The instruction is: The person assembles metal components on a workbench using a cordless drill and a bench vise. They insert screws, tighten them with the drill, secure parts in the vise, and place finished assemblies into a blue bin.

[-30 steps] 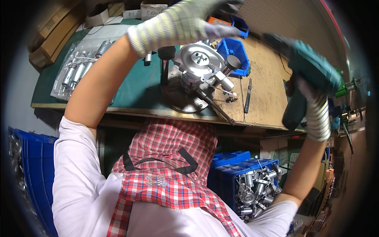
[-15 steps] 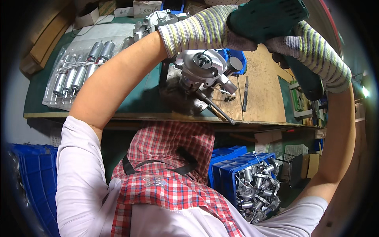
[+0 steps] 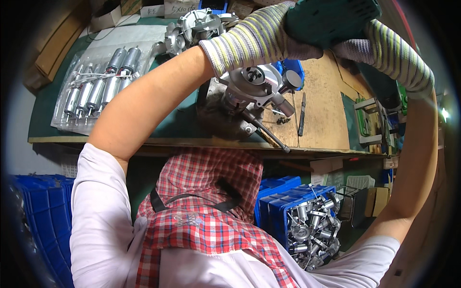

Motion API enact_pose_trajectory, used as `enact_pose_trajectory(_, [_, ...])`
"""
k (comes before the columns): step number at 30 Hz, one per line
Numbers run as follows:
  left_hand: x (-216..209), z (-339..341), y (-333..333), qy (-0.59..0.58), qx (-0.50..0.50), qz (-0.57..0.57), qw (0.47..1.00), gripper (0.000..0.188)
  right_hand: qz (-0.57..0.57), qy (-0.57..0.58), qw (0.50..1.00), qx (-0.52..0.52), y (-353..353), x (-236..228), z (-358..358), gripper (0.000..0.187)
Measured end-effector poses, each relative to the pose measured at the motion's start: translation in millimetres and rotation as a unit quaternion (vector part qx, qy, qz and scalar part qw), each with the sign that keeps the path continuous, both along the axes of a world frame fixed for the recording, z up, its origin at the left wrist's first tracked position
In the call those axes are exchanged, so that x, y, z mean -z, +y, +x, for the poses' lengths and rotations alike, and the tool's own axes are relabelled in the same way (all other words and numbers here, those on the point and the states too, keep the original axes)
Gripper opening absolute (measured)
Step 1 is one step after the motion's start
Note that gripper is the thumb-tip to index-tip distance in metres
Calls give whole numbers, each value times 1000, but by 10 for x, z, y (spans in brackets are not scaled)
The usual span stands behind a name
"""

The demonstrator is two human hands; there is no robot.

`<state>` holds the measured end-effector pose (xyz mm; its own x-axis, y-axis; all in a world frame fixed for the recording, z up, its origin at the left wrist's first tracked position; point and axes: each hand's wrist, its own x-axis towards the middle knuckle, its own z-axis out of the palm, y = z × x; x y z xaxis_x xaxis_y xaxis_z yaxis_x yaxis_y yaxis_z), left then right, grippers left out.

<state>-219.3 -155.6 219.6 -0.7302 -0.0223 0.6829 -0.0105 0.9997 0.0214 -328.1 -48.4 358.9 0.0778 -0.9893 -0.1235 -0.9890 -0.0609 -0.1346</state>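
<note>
A dark teal power driver (image 3: pixel 331 21) is being held up at the top of the view, over the far part of the workbench (image 3: pixel 324 127). Its handle is being clasped by the right hand (image 3: pixel 396 55), while its body is being touched by the left hand (image 3: pixel 261 36); how firmly the left fingers are being closed cannot be told, as they are being partly hidden. The hands are being held near each other, both gloved. Judging by its kind, a stiff, fairly heavy, sturdy tool is being handled, perhaps slightly slippery under knit gloves; it is best being gripped by the handle, with the body being steadied. Below, a silver housing (image 3: pixel 247 90) is being borne by a metal fixture (image 3: pixel 233 126). Farther left, silver cylinders (image 3: pixel 96 93) are being held in a clear tray (image 3: pixel 58 116).
</note>
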Motion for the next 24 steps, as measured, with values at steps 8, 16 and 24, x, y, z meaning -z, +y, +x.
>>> enact_pose_trajectory(8, [-24, 177, 159, 151, 93, 276, 945, 28, -311, 82, 946, -49, 248, 383, 431, 42])
enact_pose_trajectory(16, [-56, 355, 193, 92, 116, 385, 911, 51, -386, -78, 918, -49, -193, 545, -131, 40])
enact_pose_trajectory(24, [99, 345, 79, 84, 162, 446, 876, 41, -322, -114, 940, -17, -207, 499, -22, 18])
